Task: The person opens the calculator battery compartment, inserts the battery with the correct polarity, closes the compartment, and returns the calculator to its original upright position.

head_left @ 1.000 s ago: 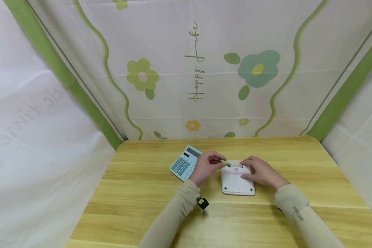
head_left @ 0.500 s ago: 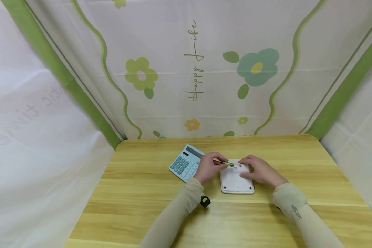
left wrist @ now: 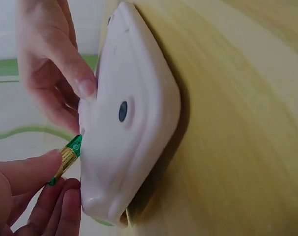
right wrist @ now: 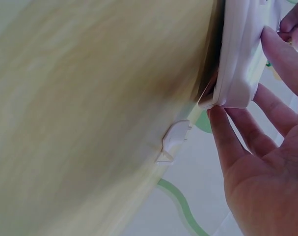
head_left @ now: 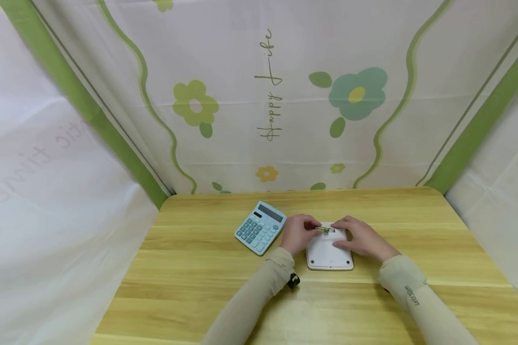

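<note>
A white calculator-like device [head_left: 330, 254] lies with its back up on the table, rubber feet showing and a small battery slot [head_left: 333, 231] uncovered near its far edge. My left hand [head_left: 301, 234] pinches a green and gold battery [left wrist: 69, 156] between thumb and fingers, its front end right at the slot. My right hand [head_left: 362, 238] grips the device at its right side. The thumb rests on the back, and the other fingers lie along the edge in the right wrist view [right wrist: 259, 147].
A light blue calculator [head_left: 260, 229] lies keys up to the left of the device. In the right wrist view, a small white plastic cover [right wrist: 176, 140] lies on the wooden table [head_left: 177, 287] near its far edge. A printed white curtain [head_left: 233, 153] hangs behind the table.
My left hand has moved right with the battery, bringing it from the device's left side in over the slot. The right hand keeps its hold on the device.
</note>
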Motion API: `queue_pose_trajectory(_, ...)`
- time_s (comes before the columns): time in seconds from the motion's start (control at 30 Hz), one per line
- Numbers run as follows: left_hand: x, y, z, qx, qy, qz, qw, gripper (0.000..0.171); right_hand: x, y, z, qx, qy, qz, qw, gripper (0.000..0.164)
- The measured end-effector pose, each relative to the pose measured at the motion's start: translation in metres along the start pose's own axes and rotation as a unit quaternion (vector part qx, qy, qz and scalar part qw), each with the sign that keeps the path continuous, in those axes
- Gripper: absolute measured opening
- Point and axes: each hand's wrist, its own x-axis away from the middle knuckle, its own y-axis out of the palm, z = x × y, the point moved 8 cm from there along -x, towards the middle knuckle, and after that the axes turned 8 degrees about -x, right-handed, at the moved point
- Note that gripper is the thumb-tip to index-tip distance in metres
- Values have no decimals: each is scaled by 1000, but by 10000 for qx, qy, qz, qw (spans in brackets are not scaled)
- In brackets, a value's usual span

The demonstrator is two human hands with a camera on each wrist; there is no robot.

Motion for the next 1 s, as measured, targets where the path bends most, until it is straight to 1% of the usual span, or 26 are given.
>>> queue_pose_trajectory(0.23,-3,4,5,-734,108,-5,9972,13,0,-1,-1,-1,38,-10,10000,53)
queue_pose_trajectory(0.4,-3,7,4,-777,26,-78,9969,15,0,-1,-1,-35,75,-27,10000,54)
queue_pose_trajectory(0.5,-2,7,3,-784,31,-71,9969,14,1,0,0,-46,95,-9,9999,54)
queue_pose_trajectory(0.6,-1,6,4,-934,162,-17,9955,14,1,0,1,-71,99,21,9999,54)
queue_pose_trajectory(0.7,1,6,5,-1315,366,-91,9906,17,1,1,1,-118,124,33,9998,54)
queue_pose_trajectory(0.77,3,9,7,-1703,535,-225,9837,21,0,2,1,-130,146,32,9998,55)
queue_pose_trajectory(0.87,6,14,8,-2334,765,-423,9684,33,0,3,1,-108,188,39,9998,55)
queue_pose_trajectory(0.9,7,15,9,-2547,846,-469,9622,38,0,3,0,-100,197,45,9997,56)
queue_pose_trajectory(1.0,11,20,12,-3240,1062,-589,9382,49,0,4,-2,-67,219,81,9997,56)
